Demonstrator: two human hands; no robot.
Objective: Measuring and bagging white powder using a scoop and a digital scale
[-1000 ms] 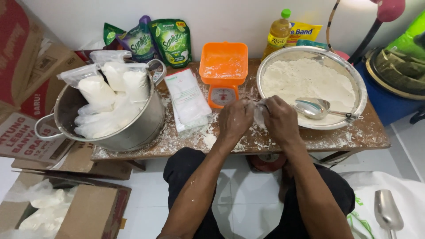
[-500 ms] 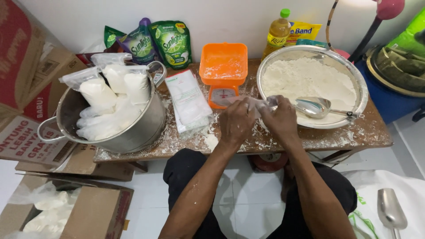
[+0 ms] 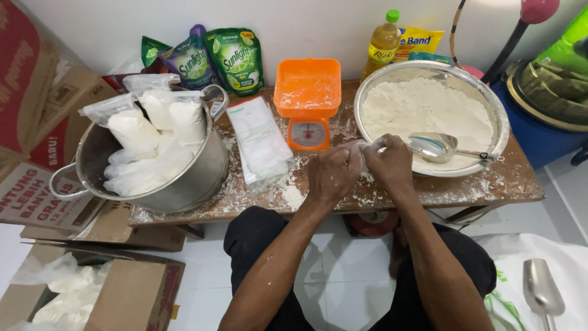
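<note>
1. Both hands meet in front of me: left hand [image 3: 331, 175] and right hand [image 3: 389, 162] pinch together on a small clear plastic bag [image 3: 362, 150], mostly hidden between my fingers, so I cannot tell how full it is.
2. Far to the left of my left hand stands a big metal pot [image 3: 184, 178] heaped with filled bags of flour [image 3: 150, 132]; that much packing looks done.
3. Just left of my left hand lies a stack of empty bags [image 3: 260, 141] on the dusty table [image 3: 478, 187], so I judge plenty of packing remains.
4. Beyond my hands sits an orange scale [image 3: 307, 101], its tray holding nothing but flour dust.
5. Just beyond my right hand is a wide metal basin [image 3: 499, 132] with much flour [image 3: 422, 110] left, a scoop [image 3: 438, 147] resting in it.
</note>
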